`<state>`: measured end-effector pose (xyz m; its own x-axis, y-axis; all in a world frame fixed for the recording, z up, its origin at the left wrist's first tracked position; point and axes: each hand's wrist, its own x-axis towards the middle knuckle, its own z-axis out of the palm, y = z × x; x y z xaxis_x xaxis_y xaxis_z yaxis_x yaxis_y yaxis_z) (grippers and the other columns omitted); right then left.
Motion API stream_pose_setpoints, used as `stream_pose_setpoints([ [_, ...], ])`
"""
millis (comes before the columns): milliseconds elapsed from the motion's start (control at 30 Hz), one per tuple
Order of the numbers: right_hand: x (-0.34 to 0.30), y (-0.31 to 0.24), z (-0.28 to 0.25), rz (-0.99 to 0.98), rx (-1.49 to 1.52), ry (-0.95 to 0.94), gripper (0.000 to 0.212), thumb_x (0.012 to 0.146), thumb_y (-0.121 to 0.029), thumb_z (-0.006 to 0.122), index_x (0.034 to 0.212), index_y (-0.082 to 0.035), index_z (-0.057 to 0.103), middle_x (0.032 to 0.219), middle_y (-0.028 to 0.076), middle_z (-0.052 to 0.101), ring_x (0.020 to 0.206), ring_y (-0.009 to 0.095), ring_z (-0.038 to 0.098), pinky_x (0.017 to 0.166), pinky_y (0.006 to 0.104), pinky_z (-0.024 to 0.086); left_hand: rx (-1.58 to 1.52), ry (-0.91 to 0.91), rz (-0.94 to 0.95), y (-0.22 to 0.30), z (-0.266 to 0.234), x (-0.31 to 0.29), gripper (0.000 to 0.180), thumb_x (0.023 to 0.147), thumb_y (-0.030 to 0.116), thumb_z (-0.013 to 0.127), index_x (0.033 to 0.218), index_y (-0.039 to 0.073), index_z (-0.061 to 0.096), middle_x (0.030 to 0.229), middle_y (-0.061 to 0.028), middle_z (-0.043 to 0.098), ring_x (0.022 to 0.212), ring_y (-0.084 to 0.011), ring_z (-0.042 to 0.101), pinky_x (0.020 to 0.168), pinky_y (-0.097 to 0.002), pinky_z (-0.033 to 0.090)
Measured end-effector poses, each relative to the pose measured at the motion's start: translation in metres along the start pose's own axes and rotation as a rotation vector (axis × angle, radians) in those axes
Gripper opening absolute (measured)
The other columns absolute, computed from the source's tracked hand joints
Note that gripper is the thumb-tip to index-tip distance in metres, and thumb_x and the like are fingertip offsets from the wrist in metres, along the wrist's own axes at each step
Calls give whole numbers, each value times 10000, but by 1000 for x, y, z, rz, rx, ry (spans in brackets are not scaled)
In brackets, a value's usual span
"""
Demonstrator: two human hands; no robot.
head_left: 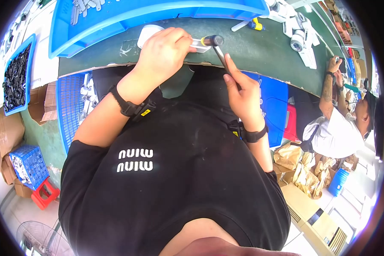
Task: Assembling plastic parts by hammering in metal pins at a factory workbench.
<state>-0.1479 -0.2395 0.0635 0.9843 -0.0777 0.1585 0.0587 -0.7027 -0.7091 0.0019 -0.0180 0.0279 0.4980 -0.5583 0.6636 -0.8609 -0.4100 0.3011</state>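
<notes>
Near the front edge of the green worktop (254, 53), the left hand (165, 52) is closed around a white, narrow piece (202, 48) whose visible end points rightward, just beside the head of a black-and-yellow, slim grey-handled hammer (219, 53) slanting up-left from the right hand's (244, 91) grip.

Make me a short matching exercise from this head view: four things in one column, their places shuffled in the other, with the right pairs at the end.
Things
1. Hammer
2. White part
3. Large blue tray
4. Red stool

Places
A. At the top of the picture, with grey parts inside
B. In the lower left of the picture
C. In the grip of the right hand
D. Held by the left hand

Right pairs: 1-C, 2-D, 3-A, 4-B
</notes>
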Motion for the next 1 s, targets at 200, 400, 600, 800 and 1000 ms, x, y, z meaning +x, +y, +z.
stream_pose_setpoints([
  [200,-12,14,4,75,452,308,544,1056,-16,658,1585,-113,577,788,-11,636,711,46,531,677,244,483,102,-239,-13,18,-11,15,260,850,32,710,1110,38,722,1061,-90,669,1020,-300,677,899,-418,557],
  [400,-16,25,7,109,372,250,540,1062,-42,662,1588,-127,575,772,-36,609,710,49,548,684,233,483,0,-259,173,30,-33,14,344,812,-7,656,1117,101,773,1289,-105,676,1296,-319,615,1152,-462,448],
  [600,-9,17,6,97,354,164,537,1046,-22,672,1567,-129,603,792,-20,638,718,67,576,704,250,505,-112,-295,-44,2,-54,-9,308,805,52,766,1111,88,777,1359,-137,686,1289,-347,643,1071,-491,528],
  [800,11,8,5,-80,205,73,564,1010,12,692,1548,-144,628,818,24,677,714,92,595,717,255,514,-75,-35,-204,-11,-30,-25,283,910,65,803,1180,8,739,1210,-167,742,1064,-390,732,910,-425,605],
  [1000,29,-13,0,-171,406,209,543,1015,18,688,1541,-104,627,835,32,689,719,96,601,703,258,524,-33,92,-173,-9,-15,-33,294,895,-30,769,1186,-9,736,1118,-151,704,990,-364,711,831,-423,606],
])
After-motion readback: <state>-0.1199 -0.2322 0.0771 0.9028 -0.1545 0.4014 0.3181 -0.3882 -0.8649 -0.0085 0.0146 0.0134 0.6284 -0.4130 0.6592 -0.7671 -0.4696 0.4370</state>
